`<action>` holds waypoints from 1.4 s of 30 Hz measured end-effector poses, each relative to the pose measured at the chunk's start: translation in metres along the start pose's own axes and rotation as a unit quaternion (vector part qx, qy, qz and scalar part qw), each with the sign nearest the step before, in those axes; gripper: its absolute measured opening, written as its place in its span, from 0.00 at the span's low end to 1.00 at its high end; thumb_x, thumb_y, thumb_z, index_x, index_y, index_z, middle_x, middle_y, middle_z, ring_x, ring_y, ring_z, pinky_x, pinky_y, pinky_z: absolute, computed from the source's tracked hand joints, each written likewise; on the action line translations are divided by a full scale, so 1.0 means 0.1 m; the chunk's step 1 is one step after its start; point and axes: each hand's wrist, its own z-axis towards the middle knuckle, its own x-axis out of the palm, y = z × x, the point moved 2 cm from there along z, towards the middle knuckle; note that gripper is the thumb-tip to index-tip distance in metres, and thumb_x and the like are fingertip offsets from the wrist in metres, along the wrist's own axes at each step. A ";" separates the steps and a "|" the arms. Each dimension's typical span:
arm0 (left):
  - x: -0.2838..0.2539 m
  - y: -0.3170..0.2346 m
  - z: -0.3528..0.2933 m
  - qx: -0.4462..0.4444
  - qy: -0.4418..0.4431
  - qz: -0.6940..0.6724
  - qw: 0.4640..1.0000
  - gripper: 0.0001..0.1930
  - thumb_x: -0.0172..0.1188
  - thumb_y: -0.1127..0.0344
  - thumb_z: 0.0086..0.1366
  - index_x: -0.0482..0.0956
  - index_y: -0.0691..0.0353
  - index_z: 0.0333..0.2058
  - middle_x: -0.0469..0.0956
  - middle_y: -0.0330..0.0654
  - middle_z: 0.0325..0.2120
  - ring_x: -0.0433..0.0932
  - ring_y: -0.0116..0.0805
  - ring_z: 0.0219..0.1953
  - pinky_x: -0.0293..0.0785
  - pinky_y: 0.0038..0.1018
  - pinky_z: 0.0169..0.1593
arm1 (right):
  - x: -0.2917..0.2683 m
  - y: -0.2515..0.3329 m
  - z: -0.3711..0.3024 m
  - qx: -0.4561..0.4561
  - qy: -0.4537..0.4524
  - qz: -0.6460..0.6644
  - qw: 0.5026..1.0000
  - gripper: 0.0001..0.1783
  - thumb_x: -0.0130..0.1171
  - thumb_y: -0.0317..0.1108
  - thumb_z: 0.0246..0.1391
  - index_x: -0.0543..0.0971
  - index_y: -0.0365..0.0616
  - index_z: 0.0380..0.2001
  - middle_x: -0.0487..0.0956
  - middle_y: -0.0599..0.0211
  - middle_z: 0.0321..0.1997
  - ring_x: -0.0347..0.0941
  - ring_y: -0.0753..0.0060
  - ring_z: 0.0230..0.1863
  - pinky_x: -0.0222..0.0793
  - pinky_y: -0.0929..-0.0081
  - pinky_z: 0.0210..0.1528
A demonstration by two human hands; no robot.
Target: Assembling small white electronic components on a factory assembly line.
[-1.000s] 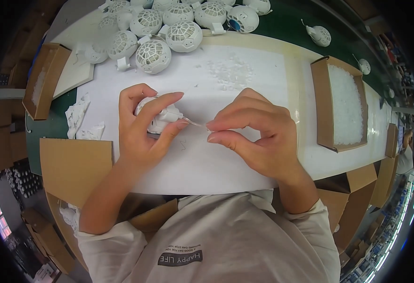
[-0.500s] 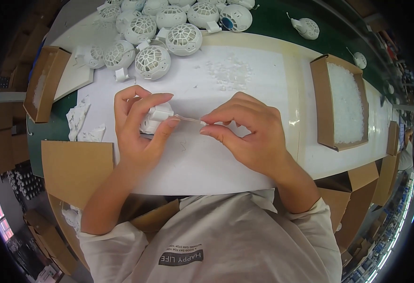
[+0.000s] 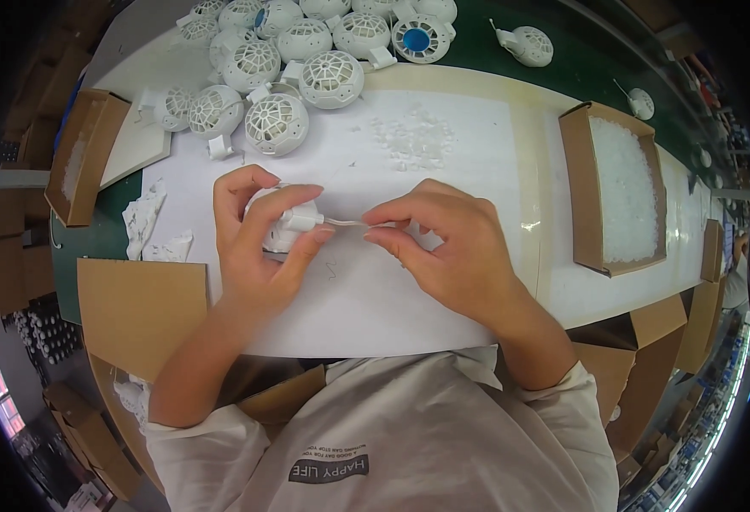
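Above the white sheet, my left hand (image 3: pixel 249 235) is closed around a round white plastic housing (image 3: pixel 283 239), partly hidden by my fingers. A block-shaped neck (image 3: pixel 300 216) on it points to the right, and a thin pale wire (image 3: pixel 341 224) runs out of the neck. My right hand (image 3: pixel 452 247) pinches the far end of this wire between thumb and forefinger; the fingertips cover what is at its tip. The wire spans the short gap between both hands. Beyond them lies a scatter of small translucent pieces (image 3: pixel 413 139) on the sheet.
Several white lattice housings (image 3: pixel 277 124) are heaped at the far left. A cardboard tray of small clear pieces (image 3: pixel 627 188) stands at right, a narrower cardboard box (image 3: pixel 87 158) at left. Crumpled white scraps (image 3: pixel 142 220) lie near a cardboard flap (image 3: pixel 142 311). Further housings (image 3: pixel 533 46) sit on the green surface.
The wire is straighter, and the white tip that showed at my right fingertips is now covered. My left hand has shifted slightly right with the housing. Housings on the green surface have moved left.
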 end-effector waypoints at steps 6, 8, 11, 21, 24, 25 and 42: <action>0.02 -0.12 -0.01 0.012 0.095 -0.061 0.994 0.21 0.62 0.65 0.63 0.78 0.61 0.55 0.68 0.49 0.50 0.71 0.43 0.50 0.69 0.34 0.53 | 0.12 -0.01 -0.05 0.142 0.002 0.145 0.979 0.10 0.71 0.24 0.47 0.85 0.42 0.36 0.84 0.68 0.32 0.76 0.79 0.30 0.69 0.78 0.30; 0.05 -0.15 -0.04 -0.011 0.105 -0.105 0.989 0.22 0.60 0.65 0.64 0.76 0.63 0.57 0.69 0.50 0.50 0.72 0.43 0.50 0.70 0.34 0.53 | 0.08 -0.01 -0.03 0.139 0.018 0.136 0.981 0.10 0.71 0.24 0.48 0.85 0.41 0.36 0.84 0.68 0.32 0.76 0.79 0.32 0.70 0.78 0.32; 0.09 -0.17 -0.06 -0.057 0.126 -0.193 0.971 0.24 0.56 0.64 0.68 0.72 0.66 0.61 0.72 0.52 0.50 0.74 0.43 0.50 0.71 0.33 0.53 | 0.05 -0.01 -0.02 0.133 0.050 0.116 0.983 0.11 0.71 0.24 0.49 0.85 0.38 0.38 0.83 0.67 0.32 0.77 0.79 0.34 0.71 0.80 0.35; 0.04 -0.17 -0.05 -0.049 0.136 -0.222 0.964 0.25 0.52 0.66 0.70 0.67 0.68 0.64 0.76 0.50 0.48 0.76 0.38 0.48 0.73 0.29 0.50 | 0.23 0.00 -0.10 0.175 -0.024 0.346 0.921 0.08 0.69 0.19 0.48 0.85 0.36 0.34 0.82 0.64 0.33 0.74 0.76 0.35 0.69 0.76 0.35; 0.01 -0.19 -0.03 -0.070 0.158 -0.239 0.955 0.25 0.52 0.67 0.71 0.66 0.68 0.64 0.76 0.49 0.47 0.75 0.37 0.48 0.72 0.28 0.50 | 0.20 -0.02 -0.07 0.083 -0.031 0.283 0.955 0.07 0.69 0.17 0.47 0.84 0.36 0.32 0.82 0.63 0.33 0.74 0.75 0.34 0.69 0.75 0.34; 0.01 -0.20 -0.03 -0.091 0.177 -0.255 0.946 0.25 0.51 0.67 0.71 0.66 0.68 0.65 0.75 0.48 0.47 0.75 0.36 0.47 0.71 0.28 0.51 | 0.18 -0.03 -0.06 0.011 -0.029 0.221 0.975 0.07 0.68 0.17 0.47 0.84 0.35 0.31 0.82 0.63 0.33 0.74 0.74 0.34 0.69 0.75 0.34; 0.05 -0.38 0.00 -0.246 0.196 -0.332 0.889 0.27 0.46 0.58 0.76 0.62 0.69 0.67 0.72 0.43 0.50 0.71 0.30 0.50 0.65 0.25 0.56 | 0.12 -0.04 -0.06 0.108 0.024 0.244 0.964 0.07 0.67 0.19 0.47 0.82 0.35 0.32 0.81 0.64 0.36 0.72 0.75 0.32 0.67 0.79 0.35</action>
